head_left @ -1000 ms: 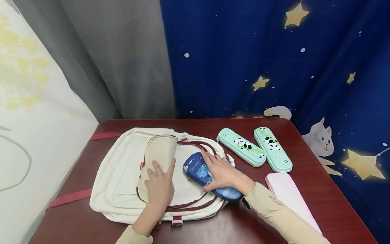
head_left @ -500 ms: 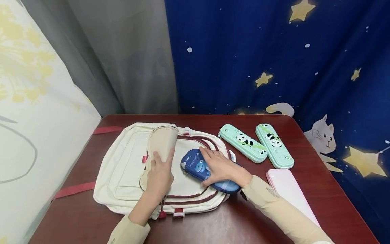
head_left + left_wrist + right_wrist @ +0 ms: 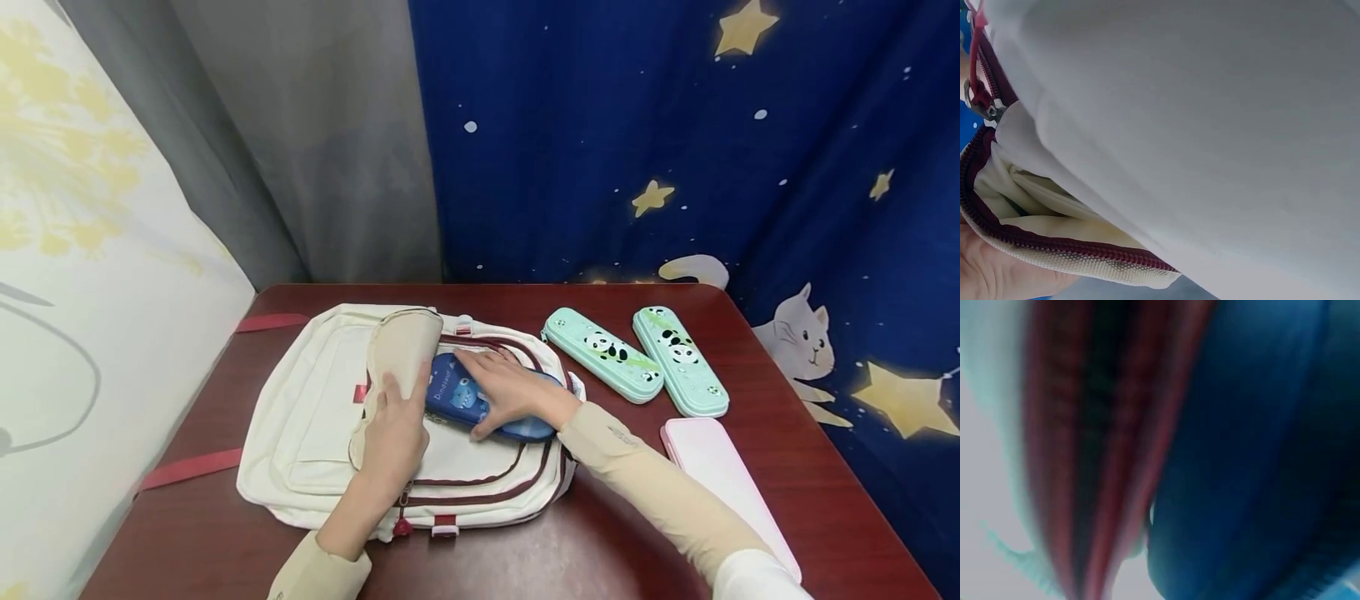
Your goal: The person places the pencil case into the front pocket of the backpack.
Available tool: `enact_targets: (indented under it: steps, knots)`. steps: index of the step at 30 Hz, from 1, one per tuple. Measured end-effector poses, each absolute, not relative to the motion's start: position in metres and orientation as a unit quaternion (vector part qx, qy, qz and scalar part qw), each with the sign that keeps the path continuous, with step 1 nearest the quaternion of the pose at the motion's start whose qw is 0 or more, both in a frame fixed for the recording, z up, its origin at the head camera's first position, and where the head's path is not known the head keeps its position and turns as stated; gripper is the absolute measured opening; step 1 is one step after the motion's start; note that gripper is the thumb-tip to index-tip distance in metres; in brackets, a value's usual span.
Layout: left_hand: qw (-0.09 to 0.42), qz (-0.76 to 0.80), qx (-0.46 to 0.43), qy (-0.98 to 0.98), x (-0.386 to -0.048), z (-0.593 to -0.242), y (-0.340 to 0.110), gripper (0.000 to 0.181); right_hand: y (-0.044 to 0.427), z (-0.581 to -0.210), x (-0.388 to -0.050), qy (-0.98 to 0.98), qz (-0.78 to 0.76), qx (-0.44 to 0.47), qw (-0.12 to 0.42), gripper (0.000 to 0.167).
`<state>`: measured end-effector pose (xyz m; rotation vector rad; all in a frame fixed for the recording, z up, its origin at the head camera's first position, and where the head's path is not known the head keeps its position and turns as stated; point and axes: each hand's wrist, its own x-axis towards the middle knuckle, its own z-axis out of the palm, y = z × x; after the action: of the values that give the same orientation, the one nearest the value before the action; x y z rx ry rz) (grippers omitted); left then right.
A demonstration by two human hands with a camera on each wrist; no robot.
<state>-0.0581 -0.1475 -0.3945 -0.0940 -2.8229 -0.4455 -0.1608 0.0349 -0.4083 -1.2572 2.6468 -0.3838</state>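
Observation:
A white backpack (image 3: 322,400) with maroon zips lies flat on the dark red table. The beige flap (image 3: 408,342) of its front pocket is folded back, and my left hand (image 3: 393,433) holds it. In the left wrist view the pocket's zipped edge (image 3: 1079,248) gapes, with part of a hand (image 3: 997,269) against its outside. My right hand (image 3: 517,392) grips a blue dinosaur pencil case (image 3: 457,392) across the top. The case's left end reaches the flap's edge. Blurred in the right wrist view, the blue case (image 3: 1229,456) lies beside maroon zip bands (image 3: 1110,425).
Two mint-green panda pencil cases (image 3: 603,354) (image 3: 681,360) lie at the back right. A pink-edged white case (image 3: 727,492) is beside my right forearm. Red straps (image 3: 191,468) trail left from the backpack. A blue curtain (image 3: 555,167) hangs behind the table.
My right hand has carried the blue pencil case left, from the backpack's right side up to the pocket flap. My left hand keeps its hold on the flap.

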Motion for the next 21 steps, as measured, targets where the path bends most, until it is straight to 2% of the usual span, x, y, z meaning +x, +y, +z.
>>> enact_targets:
  steps: [6,15,21]
  knots:
    - [0.150,-0.154,-0.034,-0.976,-0.056,-0.394,-0.150,0.082,0.029,-0.407,-0.160,0.895,-0.127,-0.424,0.055,0.121]
    - [0.161,-0.161,-0.038,-0.973,-0.054,-0.392,-0.151,0.082,0.101,-0.403,-0.137,0.917,-0.176,-0.355,0.037,0.120]
    - [0.153,-0.167,-0.038,-0.973,-0.054,-0.391,-0.152,0.082,0.116,-0.418,-0.126,0.915,-0.202,-0.347,0.025,0.114]
